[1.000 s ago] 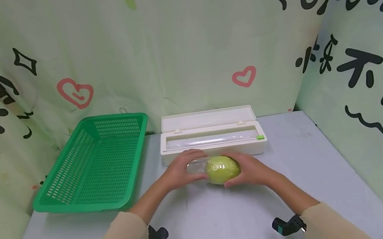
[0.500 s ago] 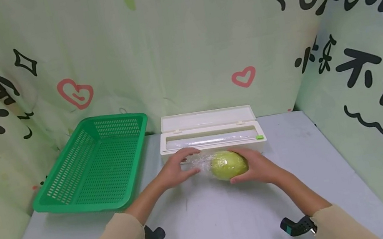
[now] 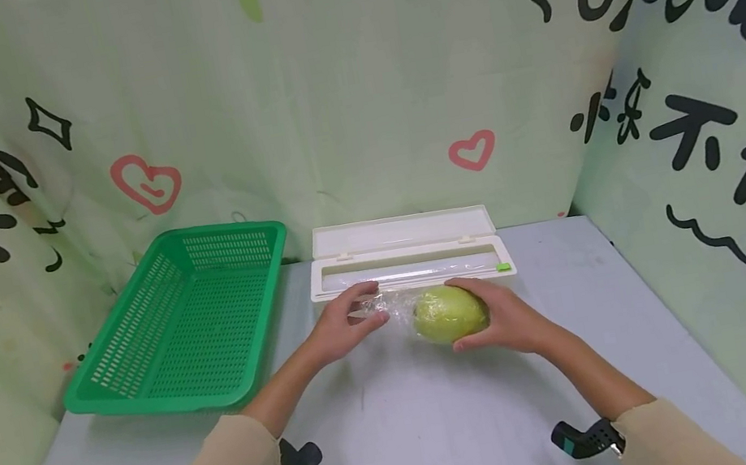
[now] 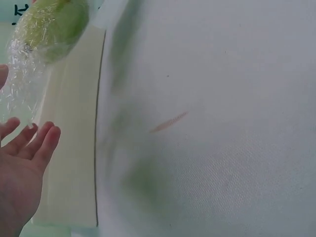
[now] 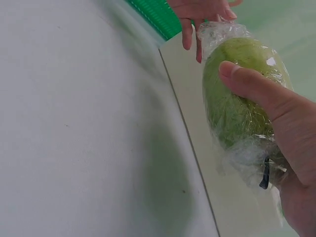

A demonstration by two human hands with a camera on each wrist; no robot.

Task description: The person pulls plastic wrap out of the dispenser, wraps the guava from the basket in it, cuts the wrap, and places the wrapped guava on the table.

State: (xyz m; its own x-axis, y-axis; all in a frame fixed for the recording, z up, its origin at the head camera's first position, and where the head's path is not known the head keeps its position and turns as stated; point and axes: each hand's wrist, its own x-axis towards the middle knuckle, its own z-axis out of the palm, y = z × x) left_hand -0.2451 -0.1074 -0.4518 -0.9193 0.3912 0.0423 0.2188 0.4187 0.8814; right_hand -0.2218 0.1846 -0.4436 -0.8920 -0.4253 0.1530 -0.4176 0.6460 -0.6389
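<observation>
My right hand (image 3: 508, 314) grips a yellow-green oval fruit (image 3: 449, 313) wrapped in cling film, its thumb across the near side. In the right wrist view the wrapped fruit (image 5: 232, 94) shows crumpled film at both ends. Loose film (image 3: 395, 307) sticks out of its left end. My left hand (image 3: 344, 326) is beside that end with fingers and thumb apart. The left wrist view shows the left hand's fingers (image 4: 47, 140) spread just below the loose film (image 4: 24, 84). Behind the hands stands a white cling film dispenser (image 3: 409, 251), lid up, a film roll inside and a green slider at its right.
A green plastic basket (image 3: 150, 407) stands on the left of the white table (image 3: 408, 440). Printed curtains (image 3: 352, 104) hang close behind the table and along both sides. The dispenser's front (image 4: 74, 148) is right behind the hands.
The right hand has moved right with the wrapped fruit. The left hand has come off the fruit's left side, slightly up and left, and the film end now shows between the hands.
</observation>
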